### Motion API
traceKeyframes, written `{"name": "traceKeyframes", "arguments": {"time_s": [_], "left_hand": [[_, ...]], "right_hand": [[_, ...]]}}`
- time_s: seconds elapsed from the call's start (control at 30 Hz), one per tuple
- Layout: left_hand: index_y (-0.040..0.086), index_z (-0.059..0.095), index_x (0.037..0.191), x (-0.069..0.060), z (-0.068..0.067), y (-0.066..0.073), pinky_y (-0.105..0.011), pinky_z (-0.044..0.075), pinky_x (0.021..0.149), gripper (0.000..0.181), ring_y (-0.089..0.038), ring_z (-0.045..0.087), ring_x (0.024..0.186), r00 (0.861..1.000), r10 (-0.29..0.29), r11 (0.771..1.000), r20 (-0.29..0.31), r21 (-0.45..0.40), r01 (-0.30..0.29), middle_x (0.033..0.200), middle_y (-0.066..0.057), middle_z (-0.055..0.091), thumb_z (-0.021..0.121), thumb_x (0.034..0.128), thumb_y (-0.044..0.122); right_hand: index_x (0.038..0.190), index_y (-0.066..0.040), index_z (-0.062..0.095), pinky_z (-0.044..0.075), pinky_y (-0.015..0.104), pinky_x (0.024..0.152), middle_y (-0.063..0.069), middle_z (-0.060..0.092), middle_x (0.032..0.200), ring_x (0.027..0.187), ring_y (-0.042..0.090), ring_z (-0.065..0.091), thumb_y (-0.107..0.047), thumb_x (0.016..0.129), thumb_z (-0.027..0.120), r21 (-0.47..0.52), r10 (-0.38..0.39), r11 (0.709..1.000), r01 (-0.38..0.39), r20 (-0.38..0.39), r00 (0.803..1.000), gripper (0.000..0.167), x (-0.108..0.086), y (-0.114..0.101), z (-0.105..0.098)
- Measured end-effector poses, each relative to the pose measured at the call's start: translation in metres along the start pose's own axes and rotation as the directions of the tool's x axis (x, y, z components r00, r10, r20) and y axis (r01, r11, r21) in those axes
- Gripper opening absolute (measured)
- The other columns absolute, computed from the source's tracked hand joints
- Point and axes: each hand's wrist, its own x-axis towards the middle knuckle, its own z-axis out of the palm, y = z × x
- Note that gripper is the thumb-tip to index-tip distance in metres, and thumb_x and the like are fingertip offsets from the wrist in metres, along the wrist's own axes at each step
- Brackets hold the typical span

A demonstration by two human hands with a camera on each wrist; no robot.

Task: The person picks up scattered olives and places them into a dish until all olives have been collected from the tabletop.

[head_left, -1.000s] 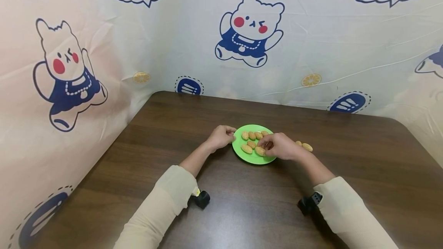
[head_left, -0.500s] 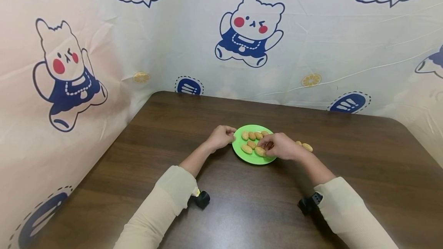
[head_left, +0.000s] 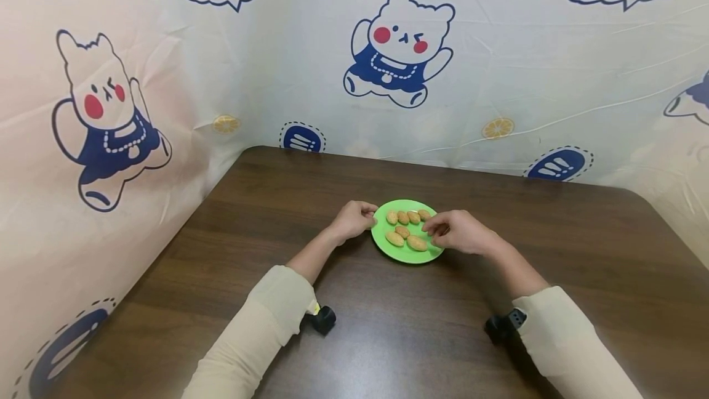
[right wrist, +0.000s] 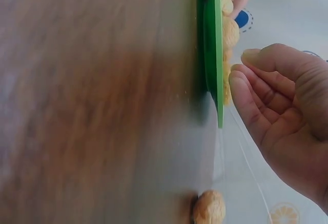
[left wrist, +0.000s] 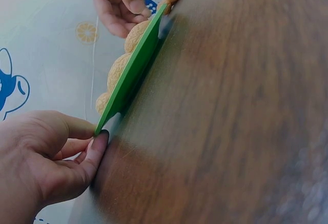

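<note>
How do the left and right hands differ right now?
The left hand pinches the rim of the green plate; the right hand holds nothing. The left hand is at the plate's left edge, while the right hand is over its right side. Both are bare.

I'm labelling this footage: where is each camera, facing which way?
Head: on the head, facing forward and down at the green plate; left hand, right hand and sleeves show.
Left wrist: on that wrist, facing the plate's edge; both hands show.
Right wrist: likewise; right hand near, left hand partly hidden.
Both wrist views share the plate, edge-on.
</note>
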Motion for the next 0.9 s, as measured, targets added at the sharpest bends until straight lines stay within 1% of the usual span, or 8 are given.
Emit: {"name": "traceKeyframes", "arguments": {"time_s": [0.17, 0.27, 0.33, 0.47, 0.57, 0.7, 0.83, 0.9], "left_hand": [[-0.003, 0.055, 0.126, 0.000, 0.000, 0.000, -0.024, 0.046, 0.073, 0.037, -0.017, 0.053, 0.099, 1.000, -0.005, 1.000, 0.003, -0.002, 0.005, 0.109, -0.012, 0.059, 0.056, 0.0897, 0.004], [-0.003, 0.055, 0.125, 0.000, -0.001, 0.000, -0.024, 0.047, 0.074, 0.037, -0.018, 0.053, 0.099, 1.000, -0.004, 1.000, 0.001, -0.003, 0.004, 0.109, -0.012, 0.060, 0.056, 0.0894, 0.004], [-0.003, 0.055, 0.125, 0.000, -0.001, 0.000, -0.024, 0.047, 0.074, 0.037, -0.018, 0.053, 0.099, 1.000, -0.004, 1.000, -0.001, -0.003, 0.004, 0.109, -0.012, 0.060, 0.057, 0.0892, 0.004], [-0.003, 0.055, 0.126, 0.000, -0.001, 0.001, -0.025, 0.046, 0.075, 0.037, -0.018, 0.053, 0.099, 1.000, -0.003, 1.000, 0.000, 0.003, 0.003, 0.110, -0.012, 0.059, 0.057, 0.0895, 0.004], [-0.003, 0.055, 0.126, 0.000, -0.001, 0.001, -0.025, 0.046, 0.076, 0.037, -0.017, 0.052, 0.099, 1.000, 0.000, 1.000, 0.003, 0.007, 0.000, 0.110, -0.012, 0.059, 0.057, 0.0898, 0.005], [-0.003, 0.055, 0.126, 0.000, -0.001, 0.000, -0.025, 0.047, 0.076, 0.037, -0.018, 0.052, 0.099, 1.000, 0.005, 1.000, 0.006, 0.006, -0.005, 0.110, -0.012, 0.059, 0.057, 0.0897, 0.004], [-0.003, 0.055, 0.126, 0.000, -0.001, 0.000, -0.024, 0.046, 0.074, 0.037, -0.017, 0.053, 0.098, 1.000, 0.007, 1.000, 0.005, 0.008, -0.007, 0.109, -0.011, 0.060, 0.057, 0.0895, 0.004], [-0.003, 0.055, 0.126, 0.000, 0.000, 0.000, -0.024, 0.046, 0.073, 0.037, -0.017, 0.053, 0.097, 1.000, 0.006, 1.000, 0.004, 0.007, -0.006, 0.109, -0.011, 0.060, 0.057, 0.0893, 0.003]], "right_hand": [[0.105, 0.003, 0.066, 0.043, 0.029, 0.061, 0.009, 0.064, 0.092, 0.073, 0.016, 0.051, 0.002, 0.081, 0.060, 0.009, 0.037, 0.999, -0.036, -0.012, 0.999, 0.025, -0.006, 0.004, -0.006], [0.106, 0.003, 0.065, 0.044, 0.029, 0.062, 0.010, 0.064, 0.092, 0.074, 0.016, 0.053, 0.001, 0.082, 0.060, -0.001, 0.070, 0.998, -0.070, -0.026, 0.997, 0.025, -0.011, 0.007, -0.012], [0.107, 0.003, 0.065, 0.045, 0.029, 0.059, 0.009, 0.064, 0.091, 0.074, 0.016, 0.054, 0.000, 0.082, 0.060, -0.009, 0.097, 0.995, -0.097, -0.035, 0.995, 0.026, -0.014, 0.009, -0.016], [0.108, 0.002, 0.065, 0.047, 0.029, 0.061, 0.006, 0.064, 0.090, 0.076, 0.017, 0.056, -0.003, 0.083, 0.061, -0.024, 0.125, 0.992, -0.126, -0.048, 0.991, 0.026, -0.022, 0.013, -0.025], [0.109, 0.002, 0.065, 0.048, 0.030, 0.065, 0.005, 0.064, 0.090, 0.079, 0.018, 0.057, -0.005, 0.084, 0.062, -0.037, 0.137, 0.990, -0.139, -0.069, 0.988, 0.026, -0.027, 0.017, -0.031], [0.109, 0.003, 0.065, 0.048, 0.029, 0.061, 0.006, 0.064, 0.088, 0.076, 0.017, 0.056, -0.005, 0.084, 0.062, -0.039, 0.171, 0.984, -0.177, -0.110, 0.979, 0.027, -0.036, 0.023, -0.039], [0.107, 0.006, 0.064, 0.046, 0.028, 0.057, 0.008, 0.064, 0.086, 0.074, 0.017, 0.055, -0.003, 0.083, 0.062, -0.047, 0.181, 0.981, -0.190, -0.153, 0.971, 0.026, -0.044, 0.030, -0.045], [0.106, 0.006, 0.064, 0.046, 0.027, 0.057, 0.008, 0.065, 0.086, 0.075, 0.017, 0.056, -0.002, 0.082, 0.062, -0.056, 0.182, 0.980, -0.193, -0.168, 0.969, 0.025, -0.047, 0.035, -0.046]]}}
